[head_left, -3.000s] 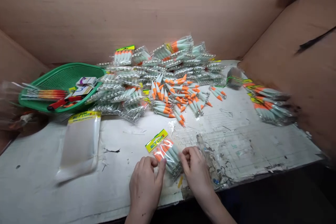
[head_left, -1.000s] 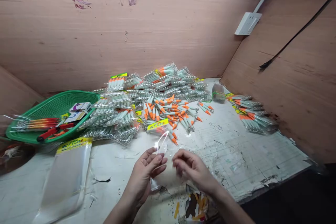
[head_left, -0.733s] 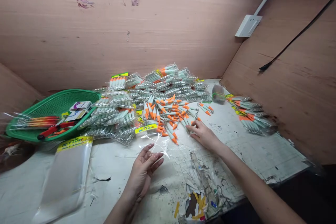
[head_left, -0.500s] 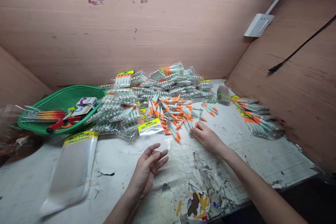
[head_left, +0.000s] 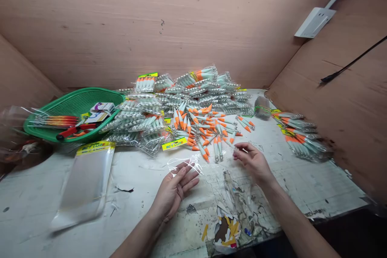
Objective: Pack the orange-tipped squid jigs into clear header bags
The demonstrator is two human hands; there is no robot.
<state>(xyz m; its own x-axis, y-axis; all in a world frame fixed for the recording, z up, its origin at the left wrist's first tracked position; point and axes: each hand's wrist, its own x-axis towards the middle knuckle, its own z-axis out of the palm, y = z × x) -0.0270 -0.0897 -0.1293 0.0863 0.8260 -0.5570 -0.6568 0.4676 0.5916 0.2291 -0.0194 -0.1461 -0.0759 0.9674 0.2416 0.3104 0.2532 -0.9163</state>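
Observation:
My left hand [head_left: 173, 191] is palm up, its thumb against the index finger at the near end of a clear plastic bag [head_left: 185, 164] with a yellow BCT LURE header [head_left: 174, 143]. Glare on the film partly hides that contact. Fingers and thumb of my right hand [head_left: 252, 163] pinch the hook end of a pale lure [head_left: 229, 142] with an orange tip. Between the hands, a pair of lures [head_left: 217, 147] lies side by side, orange ends away from me. Behind them spreads a loose pile of similar lures [head_left: 208, 125].
Packed lure bags [head_left: 139, 109] are heaped along the back. A green basket [head_left: 74, 96] holding red-handled pliers [head_left: 71, 132] stands left, behind a stack of flat bags [head_left: 84, 187]. More filled bags [head_left: 302, 139] lie right, near a dark round bundle [head_left: 262, 108]. The table's front surface is torn.
My right hand has drawn back from the pile and a lure shows in its fingers. Two lures now lie in front of the pile. The bag's near end has risen at my left fingers.

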